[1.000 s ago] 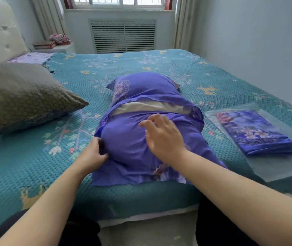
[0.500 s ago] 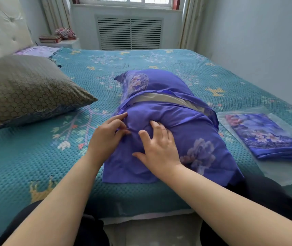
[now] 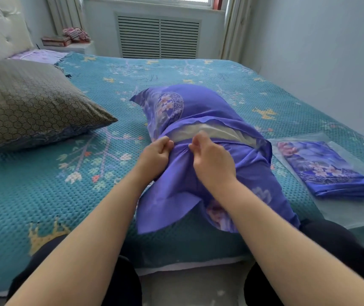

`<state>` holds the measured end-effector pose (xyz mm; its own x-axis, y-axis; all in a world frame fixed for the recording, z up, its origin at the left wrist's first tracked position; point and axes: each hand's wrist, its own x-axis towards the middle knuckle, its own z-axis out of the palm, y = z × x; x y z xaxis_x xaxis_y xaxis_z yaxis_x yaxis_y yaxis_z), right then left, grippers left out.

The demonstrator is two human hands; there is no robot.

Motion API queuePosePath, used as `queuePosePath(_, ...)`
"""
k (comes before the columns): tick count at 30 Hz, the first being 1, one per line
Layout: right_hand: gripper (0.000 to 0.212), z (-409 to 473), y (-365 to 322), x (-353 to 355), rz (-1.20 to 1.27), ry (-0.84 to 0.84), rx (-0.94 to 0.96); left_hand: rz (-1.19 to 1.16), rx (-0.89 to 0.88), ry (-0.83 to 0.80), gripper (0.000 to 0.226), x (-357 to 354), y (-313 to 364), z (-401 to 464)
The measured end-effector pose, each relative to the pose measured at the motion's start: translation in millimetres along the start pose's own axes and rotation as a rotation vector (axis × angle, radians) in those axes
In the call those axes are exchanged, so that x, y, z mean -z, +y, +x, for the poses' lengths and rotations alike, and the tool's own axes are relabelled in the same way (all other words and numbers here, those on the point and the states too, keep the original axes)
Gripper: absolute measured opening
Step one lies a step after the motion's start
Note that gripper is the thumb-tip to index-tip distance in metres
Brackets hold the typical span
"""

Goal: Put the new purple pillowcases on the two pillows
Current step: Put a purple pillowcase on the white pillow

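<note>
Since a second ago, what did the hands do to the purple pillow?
Both hands slid up the purple pillowcase toward its open edge. The left hand, which was at the pillow's side, and the right hand, which lay flat on top, now pinch bunched cloth beside the uncovered cream strip. The brown pillow and the packaged pillowcase stayed put.

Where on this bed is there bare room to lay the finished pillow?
Free: the teal bedspread beyond the purple-cased pillow toward the window, and the patch nearest the camera below the grey pillow. Crowded: the right edge, where the packaged pillowcase lies.
</note>
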<state>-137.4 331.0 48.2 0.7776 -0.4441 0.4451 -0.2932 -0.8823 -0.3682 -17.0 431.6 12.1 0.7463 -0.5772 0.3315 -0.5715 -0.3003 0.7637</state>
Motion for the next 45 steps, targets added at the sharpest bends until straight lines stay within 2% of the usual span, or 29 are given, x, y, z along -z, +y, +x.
queuePosePath(2,0.020,19,3,-2,-0.007,-0.102,0.010,-0.151,0.123,-0.100,0.040,-2,4,5)
queuePosePath(4,0.022,30,4,-7,-0.049,-0.161,0.066,-0.192,0.232,-0.176,0.046,5,7,5)
queuePosePath(7,0.034,38,7,-10,-0.005,-0.246,0.070,-0.166,0.180,-0.280,0.034,25,6,-7)
queuePosePath(9,0.044,42,10,-7,0.076,-0.379,0.042,-0.055,0.058,-0.234,0.023,29,1,-15)
queuePosePath(12,0.037,41,9,-3,0.115,-0.546,0.058,0.097,0.028,-0.049,0.011,21,-5,-19)
queuePosePath(14,0.033,35,4,-2,0.022,-0.511,0.078,0.034,0.083,-0.013,0.013,14,-7,-14)
queuePosePath(17,0.030,23,3,-13,-0.229,-0.307,0.117,-0.004,0.139,-0.109,0.024,1,-7,-4)
queuePosePath(19,0.030,19,9,-22,-0.223,-0.293,0.048,0.068,0.167,-0.117,0.025,-5,-4,-5)
queuePosePath(21,0.029,24,21,-26,-0.177,-0.326,-0.035,0.316,0.054,0.021,0.034,-5,5,-18)
queuePosePath(23,0.029,33,30,-29,-0.147,-0.361,-0.083,0.477,-0.211,0.127,0.046,-8,18,-38)
queuePosePath(24,0.029,36,33,-31,-0.136,-0.386,-0.097,0.509,-0.276,0.120,0.051,-10,25,-47)
queuePosePath(27,0.030,42,35,-37,-0.106,-0.445,-0.126,0.602,-0.273,0.000,0.065,-13,29,-67)
queuePosePath(29,0.031,46,33,-37,-0.086,-0.465,-0.151,0.683,-0.340,-0.041,0.070,-16,15,-76)
queuePosePath(32,0.034,51,22,-31,-0.057,-0.478,-0.054,0.781,-0.357,-0.059,0.082,-20,-8,-84)
queuePosePath(34,0.039,53,10,-23,0.000,-0.419,0.050,0.756,-0.343,-0.022,0.078,-21,-15,-81)
queuePosePath(36,0.039,54,2,-18,0.025,-0.339,0.076,0.695,-0.333,-0.028,0.075,-20,-19,-75)
queuePosePath(37,0.036,55,1,-18,-0.032,-0.320,0.074,0.672,-0.335,-0.037,0.073,-19,-19,-72)
queuePosePath(39,0.031,55,-1,-18,-0.275,-0.385,0.071,0.634,-0.341,-0.050,0.059,-20,-19,-69)
queuePosePath(42,0.042,47,-12,-13,-0.615,-0.501,0.205,0.654,-0.349,-0.022,0.036,-21,-15,-74)
queuePosePath(44,0.047,42,-20,-13,-0.699,-0.502,0.347,0.695,-0.394,-0.016,0.023,-20,-15,-78)
queuePosePath(45,0.045,44,-23,-12,-0.664,-0.520,0.380,0.714,-0.430,-0.018,0.018,-19,-14,-80)
